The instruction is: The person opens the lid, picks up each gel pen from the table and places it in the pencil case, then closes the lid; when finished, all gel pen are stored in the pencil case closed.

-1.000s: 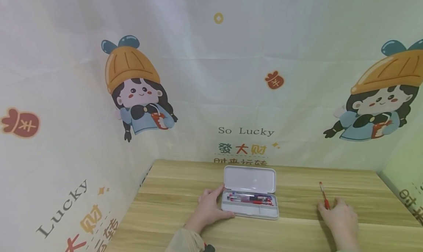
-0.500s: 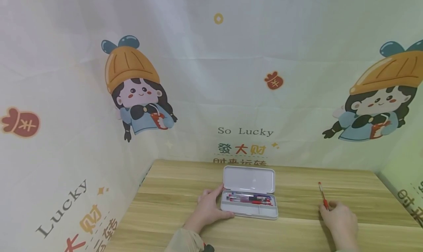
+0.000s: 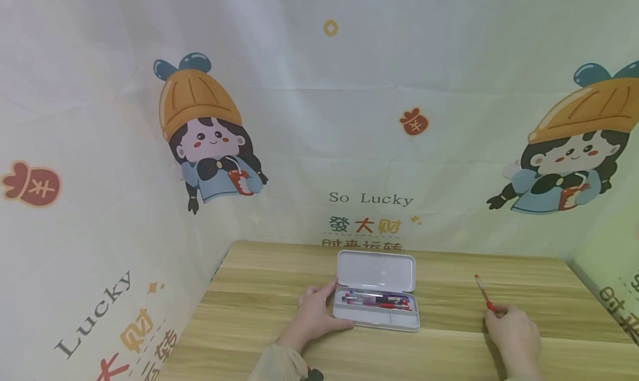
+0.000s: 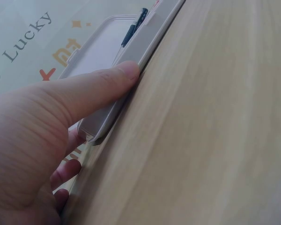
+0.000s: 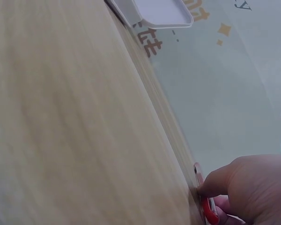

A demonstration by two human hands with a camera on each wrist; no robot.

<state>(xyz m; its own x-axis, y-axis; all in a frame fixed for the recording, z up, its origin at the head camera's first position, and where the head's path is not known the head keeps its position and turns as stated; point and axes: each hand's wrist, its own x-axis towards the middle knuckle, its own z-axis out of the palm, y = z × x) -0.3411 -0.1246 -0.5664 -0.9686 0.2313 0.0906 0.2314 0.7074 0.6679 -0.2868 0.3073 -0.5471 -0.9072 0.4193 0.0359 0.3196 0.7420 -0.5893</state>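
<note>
A white pencil case [image 3: 366, 318] stands with its lid [image 3: 375, 271] raised on the table. Several pens [image 3: 376, 300], red, blue and dark-capped, lie in its long rear compartment. My left hand [image 3: 312, 317] holds the case's left end. Its thumb [image 4: 107, 84] lies along the front wall, while the other fingers reach round the back-left side. To the right, my right hand [image 3: 514, 328] pinches a red pen [image 3: 483, 293] between thumb and fingers. The pen's clear barrel points away and to the left. Its lower end is hidden by the hand in the head view.
The wooden table [image 3: 269, 275] runs back to a patterned cloth [image 3: 299, 148] that hangs behind and at both sides. A wide stretch of wood lies between the case and the right hand. A black-and-red item [image 3: 314, 374] shows at the left cuff.
The red pen's far end has swung to the left, with the right hand shifting slightly. The left hand and the pencil case stay in place.
</note>
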